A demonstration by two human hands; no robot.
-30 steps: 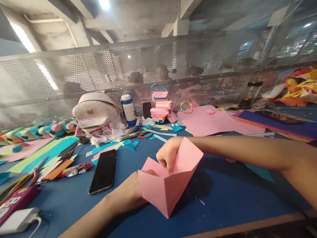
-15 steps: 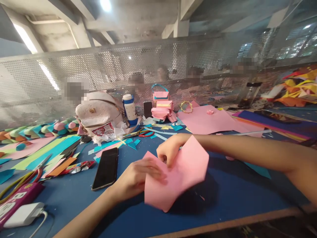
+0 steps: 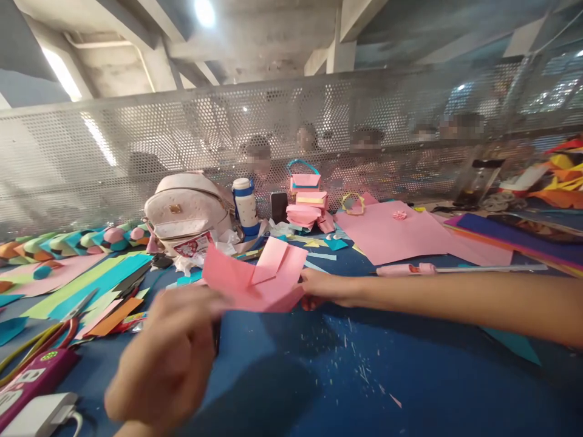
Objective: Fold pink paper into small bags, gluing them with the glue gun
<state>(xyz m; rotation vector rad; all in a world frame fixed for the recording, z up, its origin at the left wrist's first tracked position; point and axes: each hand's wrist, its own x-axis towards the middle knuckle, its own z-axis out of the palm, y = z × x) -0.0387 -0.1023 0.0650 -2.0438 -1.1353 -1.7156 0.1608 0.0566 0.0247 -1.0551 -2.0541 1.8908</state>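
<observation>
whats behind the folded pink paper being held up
Beyond the folded pink paper, a pale backpack, a blue-trimmed bottle and pink paper boxes show. The paper covers part of the blue table, so whatever lies directly behind it there cannot be seen.

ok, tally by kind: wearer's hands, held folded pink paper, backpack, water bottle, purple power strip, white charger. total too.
Left hand plus right hand: 2
Folded pink paper: 1
Backpack: 1
Water bottle: 1
Purple power strip: 1
White charger: 1
Total: 7
</observation>
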